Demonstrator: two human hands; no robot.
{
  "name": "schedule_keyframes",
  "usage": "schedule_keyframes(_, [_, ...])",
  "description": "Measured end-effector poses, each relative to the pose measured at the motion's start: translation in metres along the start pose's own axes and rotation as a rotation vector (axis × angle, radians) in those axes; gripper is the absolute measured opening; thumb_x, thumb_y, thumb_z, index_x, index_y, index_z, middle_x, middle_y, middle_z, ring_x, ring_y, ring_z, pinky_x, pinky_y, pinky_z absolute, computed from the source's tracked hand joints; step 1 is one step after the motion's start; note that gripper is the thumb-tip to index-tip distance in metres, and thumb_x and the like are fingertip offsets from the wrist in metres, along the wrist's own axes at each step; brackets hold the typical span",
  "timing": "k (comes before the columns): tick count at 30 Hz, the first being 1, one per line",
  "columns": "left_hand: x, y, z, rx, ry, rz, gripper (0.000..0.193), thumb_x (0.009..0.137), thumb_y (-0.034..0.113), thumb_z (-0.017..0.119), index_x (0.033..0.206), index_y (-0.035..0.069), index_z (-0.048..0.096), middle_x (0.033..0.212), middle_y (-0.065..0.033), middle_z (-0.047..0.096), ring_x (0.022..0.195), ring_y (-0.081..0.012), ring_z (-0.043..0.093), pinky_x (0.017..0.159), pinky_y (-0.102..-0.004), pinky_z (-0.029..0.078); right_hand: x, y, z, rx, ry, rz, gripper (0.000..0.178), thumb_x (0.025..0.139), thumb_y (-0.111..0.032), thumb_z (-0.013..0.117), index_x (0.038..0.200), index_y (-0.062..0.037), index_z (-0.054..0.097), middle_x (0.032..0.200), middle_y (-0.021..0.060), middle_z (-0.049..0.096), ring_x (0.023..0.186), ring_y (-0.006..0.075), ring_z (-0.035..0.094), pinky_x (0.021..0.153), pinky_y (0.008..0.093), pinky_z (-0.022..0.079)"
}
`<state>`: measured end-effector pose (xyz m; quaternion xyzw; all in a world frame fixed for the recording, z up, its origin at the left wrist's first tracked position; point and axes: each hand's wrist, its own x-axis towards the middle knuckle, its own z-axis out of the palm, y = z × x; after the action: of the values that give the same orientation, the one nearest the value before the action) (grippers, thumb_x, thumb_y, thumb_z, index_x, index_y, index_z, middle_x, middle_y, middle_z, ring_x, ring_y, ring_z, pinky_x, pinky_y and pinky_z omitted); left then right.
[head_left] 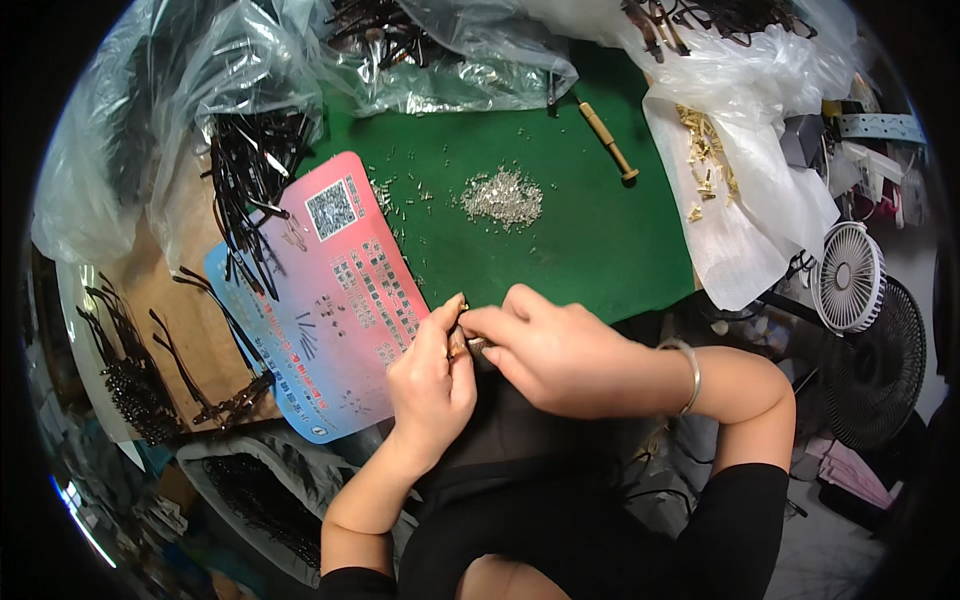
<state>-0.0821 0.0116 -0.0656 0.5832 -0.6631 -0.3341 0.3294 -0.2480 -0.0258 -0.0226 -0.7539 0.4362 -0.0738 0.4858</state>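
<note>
My left hand (432,380) and my right hand (555,350) meet at the near edge of the green mat (580,240). Together they pinch a small dark slender part (458,340) with a metal end between the fingertips. The part is mostly hidden by my fingers. A silver bangle (690,375) sits on my right wrist. A pile of tiny silver screws (503,197) lies in the middle of the mat, beyond my hands.
A pink and blue printed card (340,300) lies left of my hands. Black slender parts (250,170) lie heaped at the left, beside clear plastic bags (440,60). A wooden-handled tool (606,138) rests on the mat. Brass bits (705,150) on white plastic, two fans (850,275) at right.
</note>
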Motion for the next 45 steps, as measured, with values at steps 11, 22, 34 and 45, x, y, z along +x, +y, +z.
schedule_keyframes(11, [-0.008,-0.012,-0.005,-0.403,0.007,0.026,0.059,0.093,-0.005,0.037,0.144,0.013,0.014,0.108,-0.0197,0.062,0.05,-0.0066,0.049,0.046,-0.0208,0.045,-0.017,0.025,-0.03,-0.193,0.233,0.023,0.038,0.087,-0.018,0.055,0.121,-0.0038,0.044,0.095,0.0183,0.049,0.074,0.0362,0.059,0.065,0.042,0.051])
schedule_keyframes(22, [-0.005,-0.016,-0.044,-0.942,-0.23,-0.347,0.041,0.094,0.017,0.047,0.129,-0.004,0.041,0.119,-0.0194,0.056,0.095,-0.0217,0.062,0.074,-0.0299,0.052,-0.003,0.015,-0.089,0.0,0.497,0.114,0.02,0.08,-0.017,0.064,0.081,0.0011,0.057,0.076,0.0153,0.063,0.067,0.0249,0.065,0.059,0.0333,0.049])
schedule_keyframes(34, [-0.013,-0.023,-0.054,-0.99,-0.059,-0.398,0.025,0.082,-0.009,0.058,0.106,-0.005,0.056,0.093,-0.0154,0.065,0.086,-0.0175,0.064,0.08,-0.0308,0.052,0.005,0.044,-0.173,0.252,0.836,0.177,0.018,0.075,-0.009,0.063,0.089,-0.0026,0.054,0.072,0.0039,0.058,0.047,0.0063,0.048,0.04,0.022,0.038])
schedule_keyframes(45, [0.018,-0.026,-0.05,0.157,0.164,-0.143,0.009,0.089,0.008,0.054,0.089,-0.001,0.054,0.072,-0.0138,0.059,0.061,-0.0264,0.059,0.058,-0.0349,0.046,-0.033,-0.006,-0.019,0.426,-0.172,-0.063,0.018,0.08,-0.008,0.059,0.096,0.0003,0.056,0.082,0.0104,0.062,0.072,0.0196,0.063,0.066,0.029,0.049])
